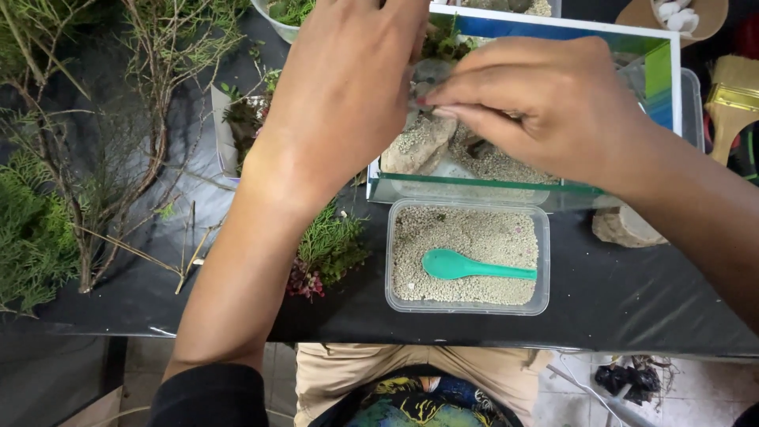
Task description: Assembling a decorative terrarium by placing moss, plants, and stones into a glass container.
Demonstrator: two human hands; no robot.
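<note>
Two hands meet over a small glass tank (474, 190), a straight-walled box with greenish edges, standing on the black-covered table (617, 292). Left hand (340, 95) is arched, knuckles up, fingers curled down out of sight (what they hold cannot be told). Right hand (545, 103) has its fingers drawn narrow, fingertips (443, 107) pinched at a greyish, partly hidden piece just above the tank's floor. Inside: pale gritty sand (498, 164), a rough tan rock (419, 146), a bit of green moss (444, 46) at the back. Just in front of the tank sits a clear plastic tub (545, 261), rounded corners, full of the same coarse sand, with a smooth teal plastic spoon (466, 266) lying flat on it. Feathery green sprigs (328, 249) beside the tub; wiry bare twigs (118, 158) far left; a flat stone (624, 227) right.
</note>
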